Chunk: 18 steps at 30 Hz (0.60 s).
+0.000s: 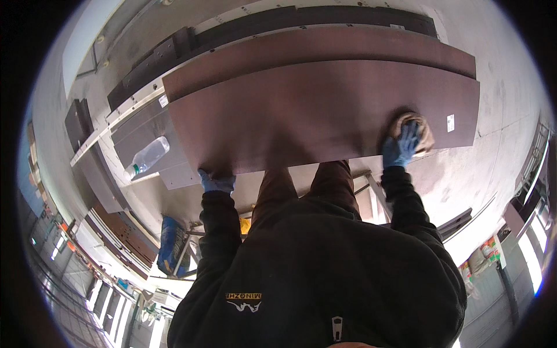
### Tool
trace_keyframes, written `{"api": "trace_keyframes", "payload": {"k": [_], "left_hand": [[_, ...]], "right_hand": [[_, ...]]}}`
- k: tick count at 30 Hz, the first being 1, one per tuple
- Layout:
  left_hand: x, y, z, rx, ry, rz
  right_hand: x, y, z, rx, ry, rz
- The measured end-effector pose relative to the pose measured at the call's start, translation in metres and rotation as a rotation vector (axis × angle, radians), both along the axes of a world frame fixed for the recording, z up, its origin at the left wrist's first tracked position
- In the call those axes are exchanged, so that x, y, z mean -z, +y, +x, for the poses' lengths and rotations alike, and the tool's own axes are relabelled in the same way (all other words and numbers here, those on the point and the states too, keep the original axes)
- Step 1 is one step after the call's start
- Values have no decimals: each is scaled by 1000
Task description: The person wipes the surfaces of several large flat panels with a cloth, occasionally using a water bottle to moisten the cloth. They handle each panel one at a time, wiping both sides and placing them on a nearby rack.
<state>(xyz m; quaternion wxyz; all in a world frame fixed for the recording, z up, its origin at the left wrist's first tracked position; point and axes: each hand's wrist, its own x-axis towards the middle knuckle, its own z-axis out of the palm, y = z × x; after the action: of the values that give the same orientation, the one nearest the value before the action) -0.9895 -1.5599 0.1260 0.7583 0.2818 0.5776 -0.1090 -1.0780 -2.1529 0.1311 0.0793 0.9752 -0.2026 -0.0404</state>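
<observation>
A wide dark reddish-brown panel (pixel 313 113) lies before me, its near edge close to my thighs. My right hand (pixel 401 146), in a blue glove, presses a tan cloth (pixel 425 136) onto the panel's right part. A small white label (pixel 451 123) sits just right of the cloth. At the panel's near left corner, my left hand (pixel 217 182), also gloved in blue, grips the edge; part of its fingers is hidden by the panel. Under and beyond this panel lies a second brown panel (pixel 249 55).
A clear plastic bottle (pixel 149 155) with a green cap lies on grey boards left of the panel. Long dark boards (pixel 313 17) lie farther off. More dark boards (pixel 96 162) rest at the left. A blue bag (pixel 169 243) stands near a metal frame behind my left arm.
</observation>
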Motion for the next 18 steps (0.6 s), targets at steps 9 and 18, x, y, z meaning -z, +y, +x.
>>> {"api": "trace_keyframes", "payload": {"k": [9,18], "left_hand": [[-9,12,0,170,-25,-27],[-14,6,16,252,-79,-9]], "right_hand": [[1,371,90,-1066,-80,1065],[4,380,107,-1038,29,1135]]}}
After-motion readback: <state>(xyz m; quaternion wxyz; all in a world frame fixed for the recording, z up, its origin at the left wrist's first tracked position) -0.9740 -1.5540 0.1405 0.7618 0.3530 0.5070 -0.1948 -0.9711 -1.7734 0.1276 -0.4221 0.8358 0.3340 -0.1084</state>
